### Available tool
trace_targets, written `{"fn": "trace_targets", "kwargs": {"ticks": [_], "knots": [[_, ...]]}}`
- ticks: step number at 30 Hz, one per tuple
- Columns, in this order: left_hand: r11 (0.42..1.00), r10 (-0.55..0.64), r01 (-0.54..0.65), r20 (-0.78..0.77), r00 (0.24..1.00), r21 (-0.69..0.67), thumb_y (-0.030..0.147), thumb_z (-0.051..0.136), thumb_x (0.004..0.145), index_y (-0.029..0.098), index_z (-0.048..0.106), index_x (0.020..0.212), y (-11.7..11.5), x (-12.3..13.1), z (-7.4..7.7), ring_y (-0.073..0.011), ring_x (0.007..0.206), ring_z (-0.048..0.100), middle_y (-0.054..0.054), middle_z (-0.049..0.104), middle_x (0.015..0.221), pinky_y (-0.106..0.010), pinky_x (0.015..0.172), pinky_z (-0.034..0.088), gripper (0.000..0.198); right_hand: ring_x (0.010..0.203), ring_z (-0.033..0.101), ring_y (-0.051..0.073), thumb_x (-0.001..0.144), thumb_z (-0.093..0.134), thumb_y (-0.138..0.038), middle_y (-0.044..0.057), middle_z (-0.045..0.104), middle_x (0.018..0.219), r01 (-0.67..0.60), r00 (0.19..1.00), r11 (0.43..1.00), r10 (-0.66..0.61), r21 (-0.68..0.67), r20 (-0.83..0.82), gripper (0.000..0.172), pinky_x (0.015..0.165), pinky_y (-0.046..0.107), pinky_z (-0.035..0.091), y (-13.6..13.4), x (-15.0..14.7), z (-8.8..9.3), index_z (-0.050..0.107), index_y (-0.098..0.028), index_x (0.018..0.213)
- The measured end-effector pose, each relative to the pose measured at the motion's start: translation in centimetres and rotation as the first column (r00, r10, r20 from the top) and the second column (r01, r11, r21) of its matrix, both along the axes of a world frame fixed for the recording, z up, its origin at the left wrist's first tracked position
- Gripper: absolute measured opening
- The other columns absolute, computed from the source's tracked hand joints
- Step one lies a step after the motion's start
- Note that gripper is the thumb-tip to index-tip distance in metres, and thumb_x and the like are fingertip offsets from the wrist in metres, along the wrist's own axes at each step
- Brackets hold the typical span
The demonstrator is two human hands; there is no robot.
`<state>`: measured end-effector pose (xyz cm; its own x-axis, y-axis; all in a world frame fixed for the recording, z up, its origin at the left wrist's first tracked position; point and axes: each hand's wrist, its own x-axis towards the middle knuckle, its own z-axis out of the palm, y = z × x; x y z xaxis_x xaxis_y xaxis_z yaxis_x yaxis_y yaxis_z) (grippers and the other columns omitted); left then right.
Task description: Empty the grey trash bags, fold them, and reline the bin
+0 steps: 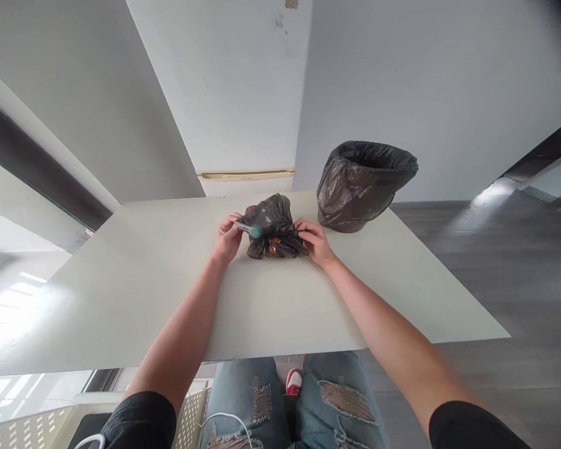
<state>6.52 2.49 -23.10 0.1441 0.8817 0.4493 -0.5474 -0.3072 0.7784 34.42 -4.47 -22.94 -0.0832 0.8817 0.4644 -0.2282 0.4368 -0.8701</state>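
Note:
A small filled black plastic bag (275,215) lies on the white table in front of me. Orange-red and green contents show through its thin film or its gaps; I cannot tell what they are. At the bag's left side, my left hand (228,237) pinches a stretched part of the plastic. On the opposite side my right hand (315,239) grips a gathered end of the same bag between thumb and fingers. The bag's crumpled middle rests between both hands.
A bin lined with a black bag (355,193) stands at the table's back right. Behind the white table (168,280) is a white fridge-like panel (243,87). Below the front edge are my legs, a white cable (229,416) and a cream perforated basket (32,430).

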Motion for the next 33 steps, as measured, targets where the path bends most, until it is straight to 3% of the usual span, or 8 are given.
{"fn": "trace_targets", "kwargs": {"ticks": [4, 7, 10, 12, 16, 19, 26, 33], "knots": [[0.998, 0.056, -0.053, 0.075, 0.996, -0.041, 0.052, 0.095, 0.077, 0.024, 0.070, 0.085, 0.5, -0.6, 0.0, -0.0165, 0.083, 0.058, -0.003, 0.061, 0.094, -0.028, 0.072, 0.048, 0.039, 0.080, 0.049, 0.020, 0.086, 0.066, -0.030, 0.002, 0.049, 0.081, 0.072, 0.997, 0.997, -0.073, -0.025, -0.014, 0.025, 0.076, 0.035, 0.041, 0.5, 0.0, -0.4, 0.054, -0.022, 0.066], [1.000, 0.006, -0.008, -0.061, 0.998, -0.024, 0.057, 0.094, 0.076, 0.026, 0.072, 0.098, 0.1, -0.3, 0.0, -0.0171, 0.086, 0.057, -0.003, 0.062, 0.099, -0.026, 0.071, 0.046, 0.044, 0.079, 0.049, 0.021, 0.088, 0.063, -0.036, 0.002, 0.049, 0.080, 0.161, 0.983, 0.986, -0.157, -0.039, 0.097, 0.027, 0.075, 0.035, 0.045, 0.6, -0.1, -0.5, 0.049, -0.023, 0.068], [0.998, -0.013, 0.033, -0.291, 0.957, 0.063, 0.054, 0.102, 0.065, 0.024, 0.075, 0.104, -0.2, 0.2, -0.3, -0.0186, 0.091, 0.057, -0.006, 0.063, 0.101, -0.026, 0.073, 0.046, 0.056, 0.089, 0.056, 0.023, 0.088, 0.064, -0.039, 0.004, 0.059, 0.094, 0.260, 0.940, 0.966, -0.252, -0.002, 0.231, 0.015, 0.082, 0.037, 0.051, 0.1, -0.2, 0.0, 0.058, -0.025, 0.092], [0.994, -0.019, 0.059, -0.373, 0.928, 0.097, 0.049, 0.102, 0.066, 0.021, 0.077, 0.090, -0.2, 0.5, -0.6, -0.0185, 0.091, 0.057, -0.007, 0.063, 0.100, -0.027, 0.075, 0.047, 0.045, 0.101, 0.060, 0.025, 0.089, 0.065, -0.040, 0.006, 0.063, 0.110, 0.302, 0.899, 0.948, -0.318, 0.100, 0.300, 0.028, 0.094, 0.040, 0.052, -0.5, -0.2, 0.5, 0.060, -0.026, 0.113], [0.998, -0.053, 0.059, -0.243, 0.969, 0.019, 0.053, 0.097, 0.074, 0.021, 0.077, 0.081, -0.1, 0.5, -0.5, -0.0177, 0.084, 0.060, -0.007, 0.066, 0.097, -0.029, 0.072, 0.049, 0.038, 0.120, 0.059, 0.030, 0.098, 0.066, -0.048, 0.011, 0.065, 0.123, 0.228, 0.813, 0.913, -0.370, 0.338, 0.450, 0.030, 0.112, 0.049, 0.047, -1.4, -0.5, 1.5, 0.068, -0.026, 0.118], [0.996, -0.057, 0.047, -0.147, 0.987, -0.072, 0.057, 0.095, 0.076, 0.021, 0.074, 0.081, -0.4, 0.3, 0.0, -0.0147, 0.071, 0.057, -0.003, 0.065, 0.081, -0.028, 0.064, 0.047, 0.042, 0.109, 0.063, 0.030, 0.098, 0.071, -0.046, 0.010, 0.069, 0.112, 0.153, 0.771, 0.898, -0.369, 0.412, 0.519, 0.021, 0.107, 0.051, 0.049, -1.4, -1.0, 1.4, 0.076, -0.027, 0.106], [0.990, -0.060, 0.055, -0.036, 0.998, -0.128, 0.057, 0.095, 0.075, 0.021, 0.067, 0.085, -0.5, 0.0, 0.5, -0.0133, 0.067, 0.056, 0.000, 0.063, 0.078, -0.027, 0.062, 0.047, 0.047, 0.088, 0.065, 0.024, 0.101, 0.066, -0.051, 0.006, 0.073, 0.092, 0.263, 0.844, 0.947, -0.317, 0.181, 0.432, 0.029, 0.087, 0.040, 0.053, -0.9, -1.2, 0.4, 0.073, -0.024, 0.093], [0.986, -0.033, 0.031, -0.011, 0.999, -0.161, 0.055, 0.089, 0.079, 0.021, 0.061, 0.080, -0.2, -0.6, 0.7, -0.0161, 0.070, 0.058, -0.002, 0.062, 0.079, -0.029, 0.064, 0.048, 0.044, 0.076, 0.057, 0.021, 0.102, 0.060, -0.062, 0.002, 0.062, 0.080, 0.409, 0.844, 0.905, -0.424, 0.120, 0.329, 0.040, 0.075, 0.035, 0.046, -1.0, -0.7, 0.3, 0.066, -0.024, 0.092]]}}
